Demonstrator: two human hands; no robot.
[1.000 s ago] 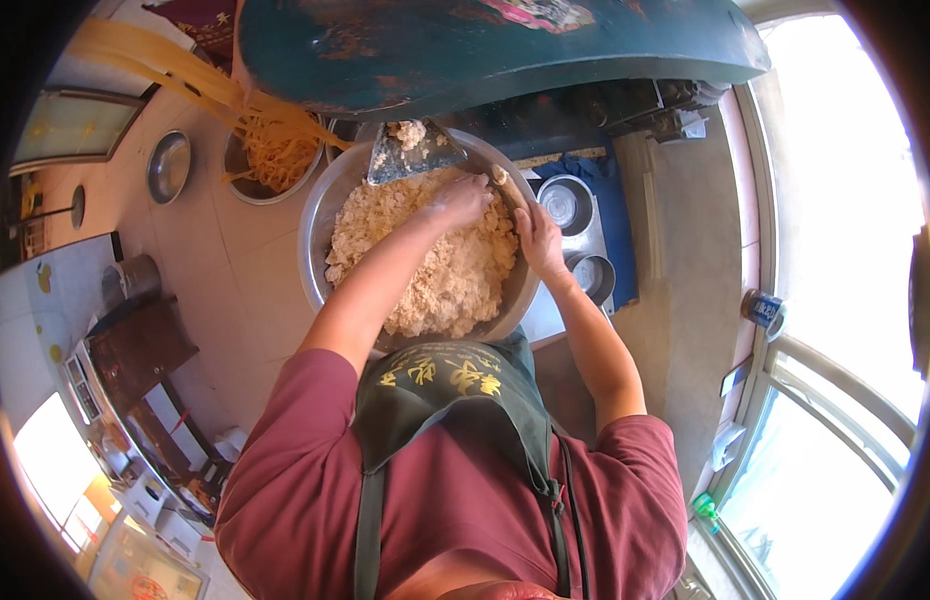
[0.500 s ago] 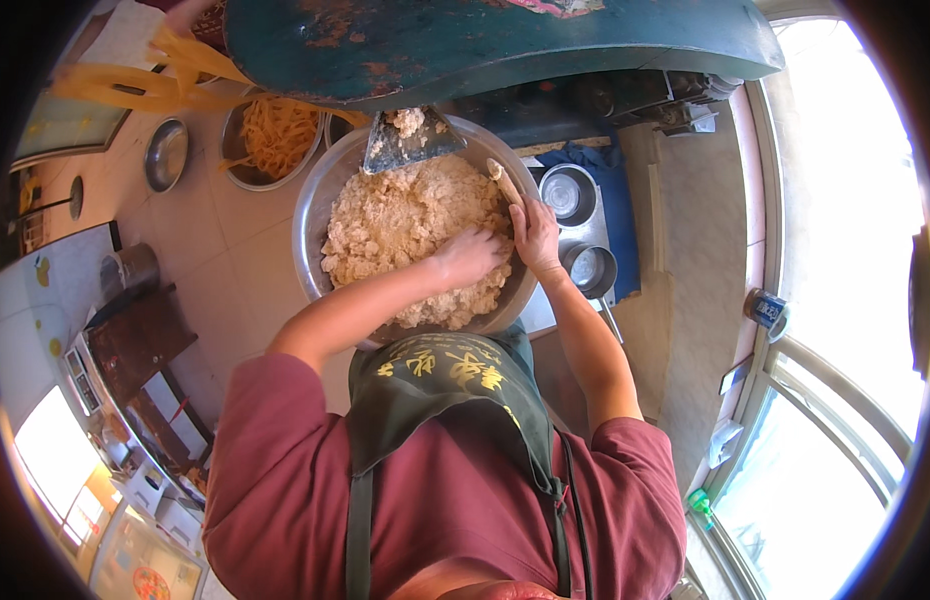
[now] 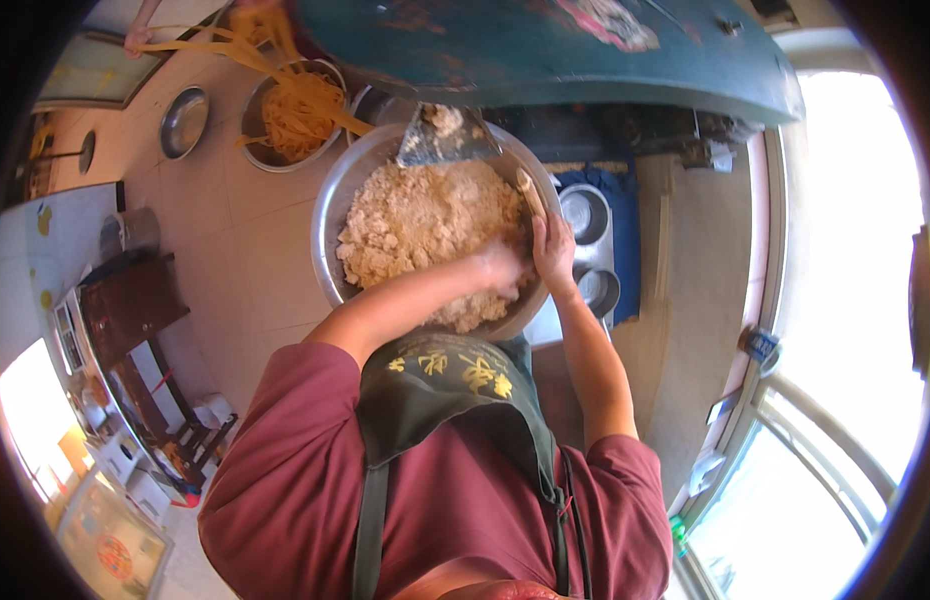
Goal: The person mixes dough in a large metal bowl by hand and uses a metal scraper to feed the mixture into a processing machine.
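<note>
A wide metal bowl [image 3: 325, 235] stands in front of me, heaped with crumbly, pale floury dough [image 3: 425, 215]. My left hand [image 3: 505, 268] is in the dough at the bowl's near right side, its fingers smeared by motion. At the right rim, my right hand [image 3: 553, 248] is closed around the lower end of a pale, dough-crusted wooden stick [image 3: 530, 192]. The stick slants up along the inside of the rim. Over the bowl's far edge hangs a dark metal chute [image 3: 445, 145] with bits of dough on it.
A dark green, worn machine [image 3: 545, 60] spans the far side. To the far left, another person's hand [image 3: 137, 40] is by long yellow strips [image 3: 300, 110] lying in a second bowl. An empty metal basin [image 3: 185, 122] sits nearby. Metal pots [image 3: 585, 213] stand right of the bowl.
My left hand has moved right through the dough, closer to the right rim. My right hand stays at the stick. The whole view has shifted slightly, and another person's hand now shows at far left.
</note>
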